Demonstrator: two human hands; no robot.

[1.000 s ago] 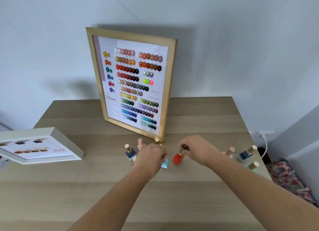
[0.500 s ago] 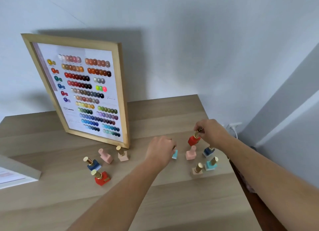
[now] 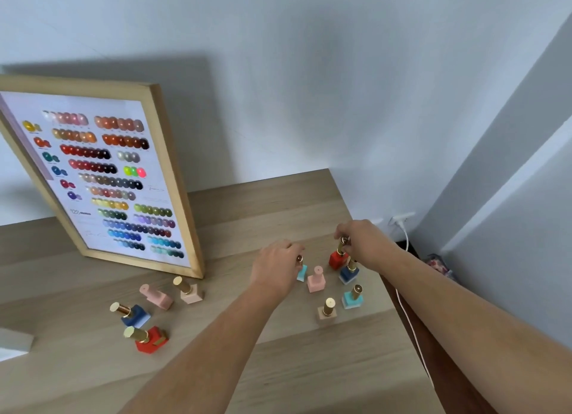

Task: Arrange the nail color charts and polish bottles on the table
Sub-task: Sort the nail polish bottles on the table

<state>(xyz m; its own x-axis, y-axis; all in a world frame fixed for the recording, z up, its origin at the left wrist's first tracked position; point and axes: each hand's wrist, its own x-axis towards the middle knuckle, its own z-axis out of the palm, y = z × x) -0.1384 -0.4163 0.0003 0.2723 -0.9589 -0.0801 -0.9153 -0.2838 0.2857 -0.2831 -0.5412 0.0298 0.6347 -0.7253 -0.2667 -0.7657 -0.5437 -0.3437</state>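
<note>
A wood-framed nail color chart [image 3: 102,178] leans against the wall at the back left of the table [image 3: 278,367]. My left hand [image 3: 274,269] grips a light blue bottle [image 3: 302,272] by its gold cap. My right hand [image 3: 362,243] pinches the gold cap of a red bottle [image 3: 337,259] standing on the table. Around them stand a pink bottle [image 3: 315,281], a dark blue bottle [image 3: 349,273], a turquoise bottle [image 3: 353,297] and a beige bottle [image 3: 327,311]. Further left sit two pink bottles [image 3: 156,296], a dark blue bottle [image 3: 133,314] and a second red bottle [image 3: 148,339].
The corner of a white-framed chart [image 3: 15,342] shows at the left edge. The table's right edge runs close beside the right-hand bottles, with a white cable [image 3: 405,305] and wall socket [image 3: 400,219] beyond it.
Both hands have carried their bottles from in front of the chart to the table's right side. The red bottle now stands on the table. The view has turned right.
</note>
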